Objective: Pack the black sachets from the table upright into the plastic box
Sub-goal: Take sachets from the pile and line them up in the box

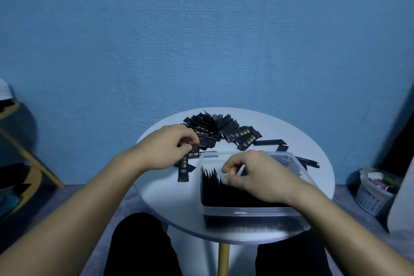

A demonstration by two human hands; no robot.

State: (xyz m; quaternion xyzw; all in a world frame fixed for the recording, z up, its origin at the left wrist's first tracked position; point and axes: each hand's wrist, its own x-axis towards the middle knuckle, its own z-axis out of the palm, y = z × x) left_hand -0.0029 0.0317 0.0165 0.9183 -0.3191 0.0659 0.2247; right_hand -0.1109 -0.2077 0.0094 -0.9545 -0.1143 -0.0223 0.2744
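Observation:
A clear plastic box (246,212) stands at the near right of the round white table (170,204). Several black sachets (211,184) stand upright in a row inside it. My right hand (257,176) is over the box, its fingers curled down onto the tops of the standing sachets. A fanned pile of loose black sachets (215,127) lies at the back of the table. My left hand (165,145) pinches a sachet (197,147) at the pile's left edge. Another sachet (184,171) lies flat just left of the box.
A few stray sachets (272,142) lie behind and to the right of the box. A blue wall stands right behind the table. A wooden chair (20,141) is at the left and a white basket (373,195) on the floor at the right. My knees sit under the table's near edge.

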